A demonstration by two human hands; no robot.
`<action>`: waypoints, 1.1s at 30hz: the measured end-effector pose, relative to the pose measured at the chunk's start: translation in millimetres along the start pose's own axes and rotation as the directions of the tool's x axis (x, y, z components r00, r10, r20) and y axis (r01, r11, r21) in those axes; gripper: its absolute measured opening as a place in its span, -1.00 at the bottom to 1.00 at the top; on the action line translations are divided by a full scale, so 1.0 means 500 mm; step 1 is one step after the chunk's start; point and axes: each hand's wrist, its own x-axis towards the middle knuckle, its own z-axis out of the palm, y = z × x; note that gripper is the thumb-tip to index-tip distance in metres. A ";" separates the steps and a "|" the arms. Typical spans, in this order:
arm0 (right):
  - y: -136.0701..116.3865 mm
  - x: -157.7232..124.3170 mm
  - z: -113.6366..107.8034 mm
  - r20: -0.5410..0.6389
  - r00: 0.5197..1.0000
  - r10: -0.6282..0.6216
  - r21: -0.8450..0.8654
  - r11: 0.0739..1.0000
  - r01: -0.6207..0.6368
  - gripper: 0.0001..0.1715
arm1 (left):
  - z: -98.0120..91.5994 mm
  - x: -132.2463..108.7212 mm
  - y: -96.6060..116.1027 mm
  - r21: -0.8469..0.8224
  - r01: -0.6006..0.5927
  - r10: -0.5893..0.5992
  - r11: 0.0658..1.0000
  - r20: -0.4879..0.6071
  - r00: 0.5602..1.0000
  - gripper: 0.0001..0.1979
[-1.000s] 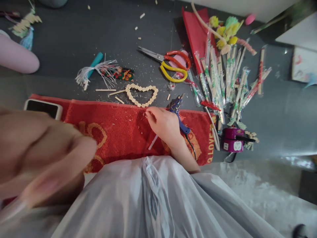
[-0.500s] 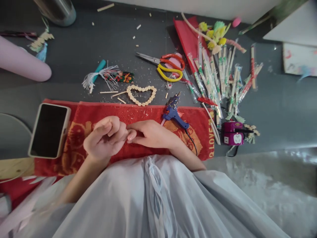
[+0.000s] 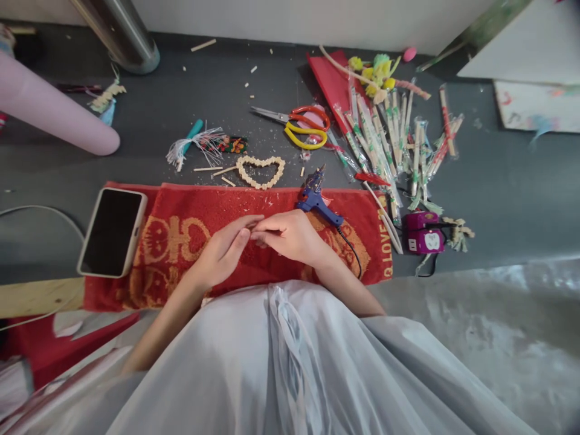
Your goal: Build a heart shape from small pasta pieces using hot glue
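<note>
My left hand (image 3: 227,251) is over the red towel (image 3: 226,205), its fingers stretched out flat and the thumb held apart. At its fingertips my right hand (image 3: 287,234) meets it, thumb and fingers pressed together in a pinch. Whatever lies between those fingers, if anything, is too small or hidden to make out. Just beyond the hands, a heart-shaped frame of pale short pieces (image 3: 242,176) rests on the dark table. A blue glue gun (image 3: 319,202) lies on the towel near my right wrist, nozzle pointing away from me.
Scissors (image 3: 294,124) with red and yellow handles lie farther back. Wrapped sticks (image 3: 374,142) spread to the right, near a purple plug adapter (image 3: 423,232). A phone (image 3: 112,232) sits on the towel's left end. Behind stand a metal cylinder (image 3: 131,42) and a pink rounded object (image 3: 58,109).
My left hand has gone from curled fingers to stretched ones and turned toward the right hand. The right hand moved slightly right, still touching it. The camera view has shifted a little.
</note>
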 end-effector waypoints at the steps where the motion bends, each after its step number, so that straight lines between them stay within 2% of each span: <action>1: 0.002 -0.003 0.000 -0.032 0.999 -0.005 0.032 0.999 0.006 -0.78 | 0.004 -0.001 0.001 -0.002 -0.001 0.001 1.000 0.044 0.999 -0.37; 4: 0.012 -0.010 0.002 -0.079 0.997 0.018 0.169 0.986 -0.005 -0.75 | 0.010 0.000 0.001 -0.025 -0.009 0.011 1.000 0.079 0.997 -0.33; 7: 0.029 -0.017 0.004 -0.087 0.995 0.048 0.281 0.959 -0.021 -0.73 | 0.010 0.002 -0.004 0.021 0.007 -0.007 1.000 0.011 1.000 -0.42; 12: 0.055 -0.024 0.003 -0.115 0.992 0.051 0.253 0.967 -0.021 -0.73 | -0.002 -0.007 -0.012 0.089 0.069 -0.059 0.994 -0.115 0.992 -0.65; 15: 0.061 -0.026 -0.001 -0.121 0.992 0.025 0.130 0.991 -0.009 -0.74 | -0.013 -0.010 -0.019 0.169 0.060 -0.023 0.984 -0.214 0.976 -0.72; 19: 0.063 -0.024 -0.007 -0.123 0.992 -0.035 -0.155 0.988 0.016 -0.75 | -0.035 -0.003 -0.031 0.496 -0.032 0.144 0.868 -0.190 0.971 -0.70; 21: 0.063 -0.022 -0.011 -0.111 0.993 -0.037 -0.261 0.965 0.007 -0.75 | -0.048 0.000 -0.037 0.580 -0.052 0.171 0.813 -0.153 0.973 -0.73; 25: 0.062 -0.016 -0.014 -0.043 0.998 -0.055 -0.400 0.916 0.034 -0.73 | -0.075 0.001 -0.039 0.630 0.009 0.097 0.777 -0.134 0.986 -0.62; 30: 0.056 -0.012 -0.012 -0.019 0.996 -0.090 -0.468 0.881 0.071 -0.76 | -0.109 0.008 -0.026 0.656 0.023 0.046 0.754 -0.087 0.995 -0.52; 33: 0.053 -0.008 -0.012 -0.006 0.996 -0.093 -0.493 0.867 0.078 -0.80 | -0.132 0.020 -0.006 0.659 0.091 -0.057 0.747 -0.073 0.996 -0.52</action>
